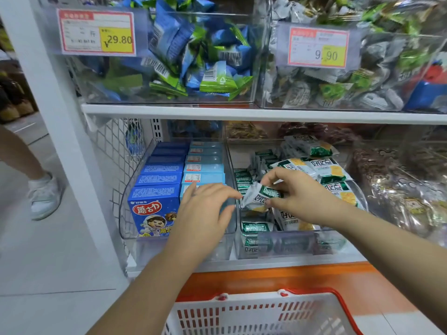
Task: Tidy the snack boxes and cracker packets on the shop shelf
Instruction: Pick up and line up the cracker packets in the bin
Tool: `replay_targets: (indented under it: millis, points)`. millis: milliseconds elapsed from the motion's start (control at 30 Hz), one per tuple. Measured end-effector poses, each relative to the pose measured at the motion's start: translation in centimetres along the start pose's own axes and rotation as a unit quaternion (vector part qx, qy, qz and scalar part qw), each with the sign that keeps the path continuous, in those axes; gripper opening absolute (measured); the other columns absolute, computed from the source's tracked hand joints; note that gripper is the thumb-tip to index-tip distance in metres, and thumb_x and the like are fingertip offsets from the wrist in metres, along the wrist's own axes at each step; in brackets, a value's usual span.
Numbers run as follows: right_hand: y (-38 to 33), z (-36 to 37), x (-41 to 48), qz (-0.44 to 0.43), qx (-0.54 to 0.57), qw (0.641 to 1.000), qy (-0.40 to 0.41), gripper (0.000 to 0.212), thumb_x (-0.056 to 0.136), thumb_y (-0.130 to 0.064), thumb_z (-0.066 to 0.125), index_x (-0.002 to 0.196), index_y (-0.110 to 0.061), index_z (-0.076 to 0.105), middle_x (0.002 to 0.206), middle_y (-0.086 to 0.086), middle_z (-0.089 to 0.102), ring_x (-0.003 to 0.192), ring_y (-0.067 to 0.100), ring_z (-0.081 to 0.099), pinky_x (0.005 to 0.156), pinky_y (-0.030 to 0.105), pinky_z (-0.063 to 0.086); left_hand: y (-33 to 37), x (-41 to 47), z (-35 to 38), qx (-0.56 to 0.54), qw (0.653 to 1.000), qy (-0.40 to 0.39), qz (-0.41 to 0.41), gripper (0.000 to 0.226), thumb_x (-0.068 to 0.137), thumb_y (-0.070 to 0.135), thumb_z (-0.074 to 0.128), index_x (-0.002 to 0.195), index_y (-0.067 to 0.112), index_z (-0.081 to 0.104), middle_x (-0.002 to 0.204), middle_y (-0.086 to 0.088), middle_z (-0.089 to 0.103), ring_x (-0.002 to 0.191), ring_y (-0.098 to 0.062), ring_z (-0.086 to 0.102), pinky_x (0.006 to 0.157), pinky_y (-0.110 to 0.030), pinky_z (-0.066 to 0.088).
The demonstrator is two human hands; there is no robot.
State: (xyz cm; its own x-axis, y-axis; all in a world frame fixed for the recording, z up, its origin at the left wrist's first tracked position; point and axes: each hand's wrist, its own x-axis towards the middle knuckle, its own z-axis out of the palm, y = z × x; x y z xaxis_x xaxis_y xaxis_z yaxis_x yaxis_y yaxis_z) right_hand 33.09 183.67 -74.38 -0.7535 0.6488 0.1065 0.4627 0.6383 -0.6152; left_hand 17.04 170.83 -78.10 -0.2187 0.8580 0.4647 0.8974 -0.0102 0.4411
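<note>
Two rows of blue snack boxes (154, 204) stand in a clear bin (125, 213) on the lower shelf. Right of it, a second clear bin (285, 245) holds several green-and-white cracker packets (326, 169) lying loosely. My right hand (297, 194) pinches one cracker packet (258, 197) above the divide between the two bins. My left hand (205, 211) hovers over the light-blue box row with fingers spread and relaxed, fingertips close to that packet, holding nothing.
A white and red shopping basket (261, 313) sits below the shelf front. Upper shelf bins (169, 56) hold wrapped sweets behind price tags (96, 32). More snack bags (399, 189) lie at the right. A person's leg and white shoe (43, 197) are at the left.
</note>
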Motion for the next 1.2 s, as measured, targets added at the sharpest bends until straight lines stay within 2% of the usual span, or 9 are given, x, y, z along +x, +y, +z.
replay_targets:
  millis: [100,233,433,667,767,933,1000,1100,1200]
  points:
    - [0.8,0.6,0.8,-0.027,-0.096,0.995,-0.006,0.029,0.083,-0.011,0.069,0.098,-0.03,0.053,0.115,-0.007,0.059,0.108,0.011,0.055,0.095,0.027,0.044,-0.3,0.0,0.4,0.019,1.0,-0.024,0.004,0.027,0.093,0.024,0.056,0.117,0.034,0.063,0.126,0.021,0.055,0.125,-0.002,0.041,0.117,-0.037,0.004]
    - [0.6,1.6,2.2,-0.061,-0.197,0.978,-0.031,0.03,0.083,-0.014,0.068,0.11,-0.021,0.058,0.11,-0.003,0.061,0.103,0.016,0.056,0.085,0.027,0.044,-0.8,0.3,0.8,0.001,1.0,-0.002,0.011,0.023,0.092,0.021,0.058,0.111,0.031,0.067,0.121,0.019,0.06,0.12,-0.005,0.047,0.116,-0.042,0.011]
    - [0.3,3.0,3.9,-0.079,-0.376,0.921,-0.067,0.029,0.086,-0.018,0.063,0.114,-0.022,0.056,0.106,0.003,0.067,0.098,0.025,0.06,0.075,0.032,0.046,-1.5,0.7,1.2,-0.016,1.0,0.002,0.015,0.022,0.091,0.021,0.056,0.107,0.03,0.069,0.117,0.018,0.061,0.113,-0.005,0.052,0.114,-0.048,0.022]
    - [1.1,4.0,4.8,-0.055,-0.372,0.91,-0.174,0.025,0.088,-0.015,0.06,0.112,-0.024,0.057,0.108,-0.003,0.065,0.1,0.02,0.059,0.075,0.028,0.043,-2.0,0.7,1.5,-0.033,0.999,0.008,0.023,0.028,0.087,0.028,0.048,0.104,0.03,0.069,0.113,0.026,0.057,0.109,0.003,0.049,0.115,-0.045,0.021]
    - [1.0,3.6,4.8,-0.037,-0.313,0.929,-0.194,0.034,0.088,-0.01,0.058,0.12,-0.022,0.057,0.115,-0.004,0.066,0.106,0.017,0.06,0.086,0.03,0.048,-2.1,0.6,1.5,-0.037,0.999,0.009,0.025,0.027,0.087,0.029,0.047,0.103,0.032,0.069,0.112,0.029,0.054,0.111,0.004,0.049,0.115,-0.039,0.015]
    - [-0.6,2.2,5.5,-0.069,-0.229,0.969,-0.055,0.032,0.088,-0.01,0.06,0.119,-0.016,0.062,0.112,0.003,0.068,0.106,0.02,0.061,0.092,0.035,0.048,-2.1,0.5,1.3,-0.043,0.999,0.008,0.026,0.029,0.087,0.029,0.046,0.105,0.03,0.069,0.112,0.031,0.052,0.113,0.006,0.047,0.113,-0.032,0.009]
    - [-1.1,1.9,6.2,-0.074,-0.277,0.957,-0.047,0.024,0.089,-0.015,0.059,0.111,-0.019,0.066,0.107,0.003,0.068,0.103,0.022,0.061,0.086,0.035,0.05,-2.1,0.4,1.2,-0.047,0.999,0.008,0.021,0.029,0.088,0.03,0.045,0.105,0.03,0.069,0.113,0.032,0.051,0.113,0.006,0.046,0.113,-0.032,0.007]
    - [-1.0,2.4,7.9,-0.05,-0.377,0.915,-0.133,0.02,0.086,-0.023,0.064,0.105,-0.017,0.067,0.1,0.003,0.066,0.098,0.027,0.061,0.075,0.034,0.05,-2.1,0.3,1.2,-0.049,0.999,0.007,0.022,0.029,0.087,0.029,0.046,0.104,0.03,0.069,0.113,0.032,0.051,0.115,0.006,0.044,0.113,-0.032,0.003]
    - [-0.2,3.1,9.5,-0.012,-0.378,0.903,-0.203,0.029,0.083,-0.025,0.07,0.11,-0.016,0.066,0.103,0.003,0.065,0.097,0.024,0.06,0.072,0.031,0.046,-2.1,0.3,1.1,-0.049,0.999,0.006,0.02,0.029,0.087,0.028,0.045,0.104,0.031,0.069,0.113,0.032,0.052,0.114,0.006,0.045,0.115,-0.034,0.003]
